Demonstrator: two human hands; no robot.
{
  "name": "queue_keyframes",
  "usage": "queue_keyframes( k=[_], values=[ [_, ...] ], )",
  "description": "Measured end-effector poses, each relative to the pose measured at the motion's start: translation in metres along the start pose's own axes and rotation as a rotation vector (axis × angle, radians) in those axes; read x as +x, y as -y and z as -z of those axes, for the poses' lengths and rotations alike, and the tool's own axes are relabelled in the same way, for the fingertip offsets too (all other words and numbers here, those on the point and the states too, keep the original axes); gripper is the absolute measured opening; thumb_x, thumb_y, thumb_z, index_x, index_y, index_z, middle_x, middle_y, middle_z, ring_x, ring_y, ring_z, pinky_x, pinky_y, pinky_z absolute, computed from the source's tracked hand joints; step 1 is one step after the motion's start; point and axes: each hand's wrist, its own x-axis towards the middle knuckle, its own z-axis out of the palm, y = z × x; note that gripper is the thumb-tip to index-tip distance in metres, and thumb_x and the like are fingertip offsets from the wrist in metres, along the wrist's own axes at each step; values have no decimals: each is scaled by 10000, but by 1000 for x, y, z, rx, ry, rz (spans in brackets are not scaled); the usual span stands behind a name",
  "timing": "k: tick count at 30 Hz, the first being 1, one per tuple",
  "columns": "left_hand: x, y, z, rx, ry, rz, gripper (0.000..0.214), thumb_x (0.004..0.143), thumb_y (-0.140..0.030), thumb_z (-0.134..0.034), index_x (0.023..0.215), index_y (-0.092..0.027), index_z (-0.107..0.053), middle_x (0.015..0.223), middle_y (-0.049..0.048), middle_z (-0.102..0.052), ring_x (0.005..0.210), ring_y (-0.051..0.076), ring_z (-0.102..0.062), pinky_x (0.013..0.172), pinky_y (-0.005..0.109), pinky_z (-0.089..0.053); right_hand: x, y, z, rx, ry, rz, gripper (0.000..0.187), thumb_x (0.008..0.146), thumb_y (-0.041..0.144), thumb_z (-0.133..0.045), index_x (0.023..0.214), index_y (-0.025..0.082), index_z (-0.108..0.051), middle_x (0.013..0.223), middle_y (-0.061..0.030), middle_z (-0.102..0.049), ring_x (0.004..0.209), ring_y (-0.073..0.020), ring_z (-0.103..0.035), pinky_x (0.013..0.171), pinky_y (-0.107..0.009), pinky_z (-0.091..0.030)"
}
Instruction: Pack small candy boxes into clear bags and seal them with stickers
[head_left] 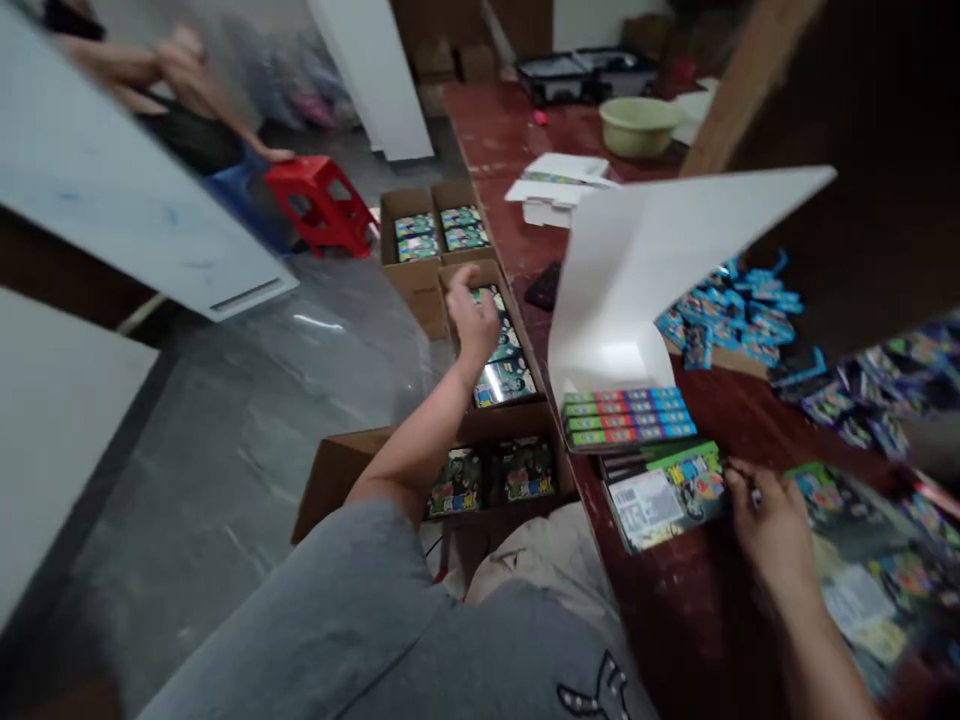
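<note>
My left hand (474, 315) hovers over an open cardboard carton (444, 310) holding dark printed boxes (504, 380). Its fingers are loosely bent and apart, with nothing seen in them. At the table edge, my right hand (772, 525) pinches the right end of a flat printed box (667, 495) with a white label and green edge. Other thin boxes lie partly hidden beneath that one. Just behind it, a neat stack of thin colourful boxes (630, 416) sits at the front of an open white box (611, 290) whose lid stands up.
More cartons (409, 290) with printed boxes stand beside the red table (487, 150). Blue-edged packets (731, 310) and dark packets (862, 400) are heaped to the right. A basin (637, 128) is farther back. A seated person's hand rests on a red stool (319, 200).
</note>
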Motion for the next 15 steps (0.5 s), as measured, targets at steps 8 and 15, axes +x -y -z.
queue_keyframes(
  k=[8, 15],
  values=[
    [36, 62, -69, 198, 289, 25, 734, 956, -35, -455, 1684, -94, -386, 1529, 140, -684, 1600, 272, -362, 1297, 467, -158, 3, -23, -11, -192, 136, -71, 599, 958, 716, -396, 1125, 230, -704, 1181, -192, -763, 1168, -420, -696, 1093, -631, -533],
    [48, 76, -84, 273, 403, 1, 716, 973, -66, -400, 1688, -67, -373, 1564, 175, -647, 1624, 310, -317, 1304, 529, -96, 2, -16, -14, -149, 118, -143, 678, 957, 756, -405, 1193, 193, -701, 1249, -218, -754, 1205, -418, -707, 1113, -619, -533]
  ],
)
